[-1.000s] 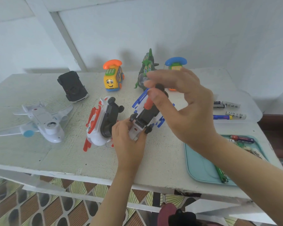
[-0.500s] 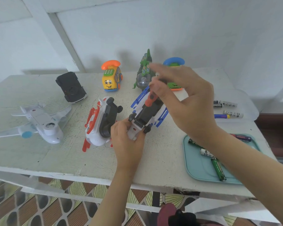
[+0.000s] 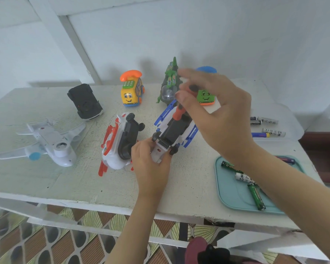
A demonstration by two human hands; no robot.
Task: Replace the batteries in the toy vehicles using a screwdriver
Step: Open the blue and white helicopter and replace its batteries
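Observation:
A blue-and-white toy vehicle (image 3: 174, 128) lies upside down on the white table (image 3: 65, 180), its black underside up. My left hand (image 3: 151, 162) grips its near end. An orange-and-black screwdriver (image 3: 180, 109) stands tip-down on the underside, and my right hand (image 3: 215, 113) pinches its handle top with thumb and fingers. The tip is hidden. An overturned red-and-white toy (image 3: 118, 145) lies just left of my left hand.
A white toy plane (image 3: 50, 143) and a black car (image 3: 85, 101) lie at left. A yellow phone car (image 3: 131, 90), green helicopter (image 3: 170, 80) and green phone car (image 3: 206, 97) stand behind. A teal tray (image 3: 234, 195) holds batteries (image 3: 255, 195); more batteries (image 3: 267, 126) lie at right.
My right hand's fingers have shifted round the screwdriver handle, which stays upright on the toy. My left hand keeps its hold. The view has moved slightly.

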